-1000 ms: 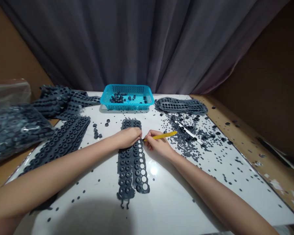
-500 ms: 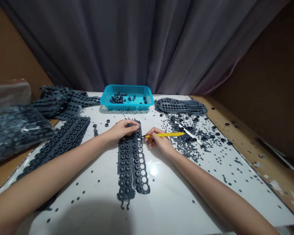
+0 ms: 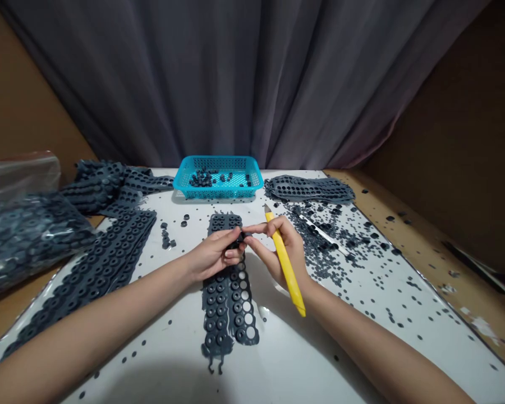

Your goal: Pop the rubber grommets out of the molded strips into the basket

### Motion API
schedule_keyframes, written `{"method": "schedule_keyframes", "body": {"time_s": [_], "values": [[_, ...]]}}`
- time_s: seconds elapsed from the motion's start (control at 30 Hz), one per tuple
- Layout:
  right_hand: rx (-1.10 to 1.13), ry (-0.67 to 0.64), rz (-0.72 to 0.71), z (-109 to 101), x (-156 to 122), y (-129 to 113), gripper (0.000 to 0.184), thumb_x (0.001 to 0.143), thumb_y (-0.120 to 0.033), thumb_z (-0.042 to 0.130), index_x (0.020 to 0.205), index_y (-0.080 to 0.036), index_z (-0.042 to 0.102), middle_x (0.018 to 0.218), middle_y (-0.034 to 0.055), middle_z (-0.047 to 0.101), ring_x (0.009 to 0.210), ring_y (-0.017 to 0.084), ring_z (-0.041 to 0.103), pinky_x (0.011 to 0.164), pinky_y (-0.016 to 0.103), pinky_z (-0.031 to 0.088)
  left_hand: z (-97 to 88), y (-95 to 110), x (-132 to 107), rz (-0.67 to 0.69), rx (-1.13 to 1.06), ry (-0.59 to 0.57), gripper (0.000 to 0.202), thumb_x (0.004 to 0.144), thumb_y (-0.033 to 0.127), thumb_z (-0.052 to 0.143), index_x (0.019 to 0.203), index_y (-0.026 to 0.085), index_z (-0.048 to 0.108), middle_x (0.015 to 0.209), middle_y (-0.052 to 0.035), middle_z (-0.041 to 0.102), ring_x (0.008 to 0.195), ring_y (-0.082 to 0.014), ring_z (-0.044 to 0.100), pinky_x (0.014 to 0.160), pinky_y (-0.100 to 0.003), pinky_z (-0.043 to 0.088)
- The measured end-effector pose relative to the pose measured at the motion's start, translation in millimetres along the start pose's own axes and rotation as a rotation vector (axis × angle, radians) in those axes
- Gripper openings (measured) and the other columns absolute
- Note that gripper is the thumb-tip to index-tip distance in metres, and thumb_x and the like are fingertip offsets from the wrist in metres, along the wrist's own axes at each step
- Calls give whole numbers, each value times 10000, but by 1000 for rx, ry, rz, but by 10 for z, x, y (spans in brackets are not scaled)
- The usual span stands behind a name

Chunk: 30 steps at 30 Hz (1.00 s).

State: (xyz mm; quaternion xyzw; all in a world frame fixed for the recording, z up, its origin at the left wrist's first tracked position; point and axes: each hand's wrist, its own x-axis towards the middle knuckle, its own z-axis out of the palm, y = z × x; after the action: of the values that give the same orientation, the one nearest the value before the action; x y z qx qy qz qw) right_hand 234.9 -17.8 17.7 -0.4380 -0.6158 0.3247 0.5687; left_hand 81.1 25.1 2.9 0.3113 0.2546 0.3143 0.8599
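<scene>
A dark grey rubber strip (image 3: 226, 306) full of ring-shaped parts lies lengthwise in the middle of the white table (image 3: 303, 348); some of its holes on the right side are punched out. My left hand (image 3: 214, 253) and my right hand (image 3: 278, 247) meet above the strip's far half, fingertips pinched together on a small dark rubber piece (image 3: 240, 235). A yellow pen-like tool (image 3: 285, 262) rests in my right hand, its tip pointing away from me and its shaft lying across the palm.
A blue basket (image 3: 180, 182) with loose rubber rings stands at the far edge. Rubber strips (image 3: 105, 252) are stacked left, another pile (image 3: 309, 188) far right. A clear bag (image 3: 21, 235) of parts sits far left. Small punched discs (image 3: 340, 238) litter the right side.
My right hand has swung the yellow tool from lying sideways to pointing away, tucked in the palm. Both hands came together and pinch a small piece over the strip.
</scene>
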Motion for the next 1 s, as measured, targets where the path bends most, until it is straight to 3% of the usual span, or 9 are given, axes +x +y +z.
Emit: {"method": "schedule_keyframes", "body": {"time_s": [0.1,0.2,0.27,0.4,0.57,0.67,0.77,0.9,1.0], "values": [[-61,6,-19,-166,146,51,307,781,-281,650,777,-253,344,894,60,722,864,215,683,836,382,485,-49,37,19,39,65,66,294,788,374,692,846,101,600,678,8,497,468,7,344,432,-112,270],[-352,-91,-29,-572,393,163,264,752,-273,639,761,-243,377,827,51,700,855,230,680,749,335,480,-142,220,99,102,276,130,302,820,405,634,910,117,618,696,-2,518,477,-16,351,441,-141,276],[-700,-214,42,-909,545,251,245,695,-229,652,717,-233,408,719,32,677,738,228,669,639,295,441,-225,459,213,214,573,211,300,809,416,623,910,133,633,708,-10,555,488,-41,372,456,-169,299],[-1105,-226,122,-1352,694,305,261,627,-246,713,691,-228,460,726,51,681,621,212,610,535,267,354,-424,1076,551,596,1356,467,242,801,347,598,931,155,668,890,-49,661,734,-136,556,688,-248,448],[-784,-176,104,-1082,626,183,223,835,-426,527,873,-207,540,781,76,686,667,216,604,596,295,401,-667,1471,920,509,1637,692,395,787,320,597,1125,117,623,1144,-134,640,1088,-265,561,965,-362,396],[-292,-292,193,-680,492,257,369,910,-425,367,1146,-177,507,919,90,685,762,203,611,657,303,447,-754,1426,989,434,1711,713,636,744,395,648,1294,110,502,1413,-205,416,1338,-386,306,1076,-528,229],[-48,-287,355,-337,344,471,399,888,-377,339,1106,-147,580,754,56,637,666,172,558,618,285,433,-764,1304,919,494,1873,651,715,762,406,627,1373,114,397,1526,-212,168,1410,-398,74,1096,-592,83],[85,-151,518,-123,235,693,309,783,-275,390,843,-145,664,606,25,557,558,141,495,513,251,369,-618,1060,673,764,1969,352,383,812,331,566,1139,132,569,1281,-169,500,1228,-295,419,1043,-468,300],[83,-122,482,-91,216,715,229,725,-239,425,700,-156,637,544,5,534,503,125,460,481,237,341,-444,803,495,689,1964,-102,173,851,292,529,906,160,625,923,-77,626,936,-207,549,880,-344,422]]}}
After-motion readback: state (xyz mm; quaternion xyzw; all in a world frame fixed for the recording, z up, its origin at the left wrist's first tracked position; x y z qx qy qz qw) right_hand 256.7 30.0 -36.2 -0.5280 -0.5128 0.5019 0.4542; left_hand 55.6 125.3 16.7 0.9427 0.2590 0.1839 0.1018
